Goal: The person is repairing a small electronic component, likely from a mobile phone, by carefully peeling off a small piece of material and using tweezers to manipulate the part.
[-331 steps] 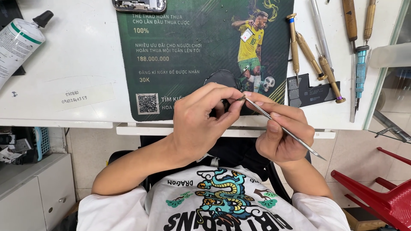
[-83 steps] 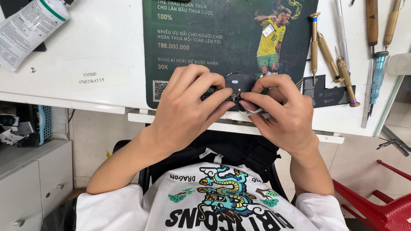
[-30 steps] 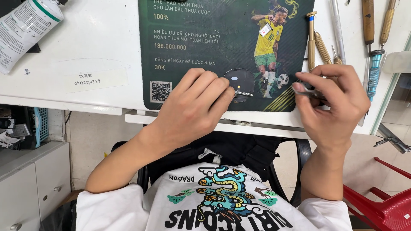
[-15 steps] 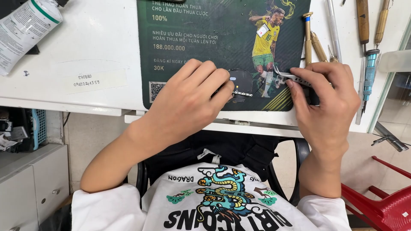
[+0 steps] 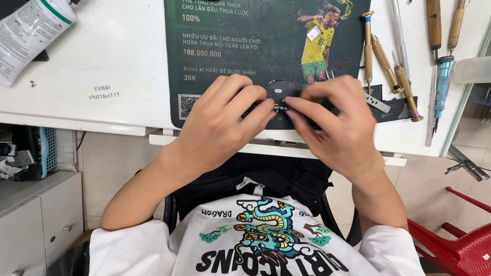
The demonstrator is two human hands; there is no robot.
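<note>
The right hand [image 5: 337, 128] had returned from the screwdrivers [image 5: 388, 66], and both it and the left hand [image 5: 220, 122] pinched the round black watch [image 5: 283, 91] on the green mat [image 5: 230, 46], resuming fine work.

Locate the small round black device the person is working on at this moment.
In the head view, the round black device lies on the dark green mat near the white table's front edge, between the fingertips of the left hand and right hand.

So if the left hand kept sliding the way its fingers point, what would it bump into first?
The left hand points up and to the right, at the small round black watch that both hands pinch. Its fingertips already touch it, so the watch comes first, probably, with the right hand close behind.
</note>
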